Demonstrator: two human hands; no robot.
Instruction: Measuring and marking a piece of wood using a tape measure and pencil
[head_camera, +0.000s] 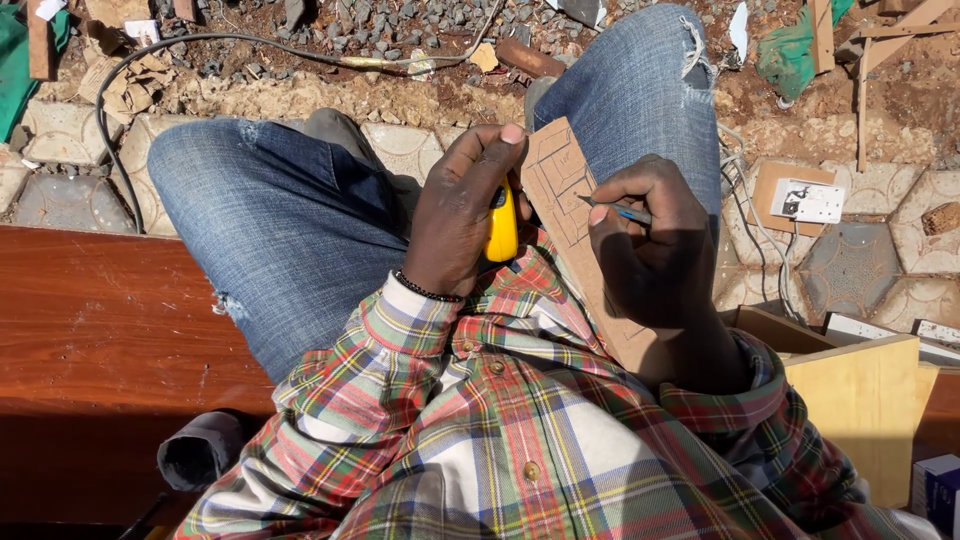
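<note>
Left hand (462, 215) clamps board (575, 225) plus yellow tool (502, 228), maybe tape measure, steadying it on lap. Right hand (655, 235) at 3 o'clock pinches pen (620, 210), tip on board.

A white rectangular socket plate (808, 200) with small dark markings lies flat on a brown cardboard backing (775, 185) on the paved ground to my right, wires running up to it. Nearer, at the right edge, an open box of pale wood (860, 400) stands upright with a white-edged panel (862, 327) lying just beyond its rim. At the near right corner sits a small carton (935, 490), dark blue with a white side, cut off by the frame. Far left, a small white card (142, 30) and crumpled brown cardboard (120, 80) rest among gravel. No screens are visible.
</note>
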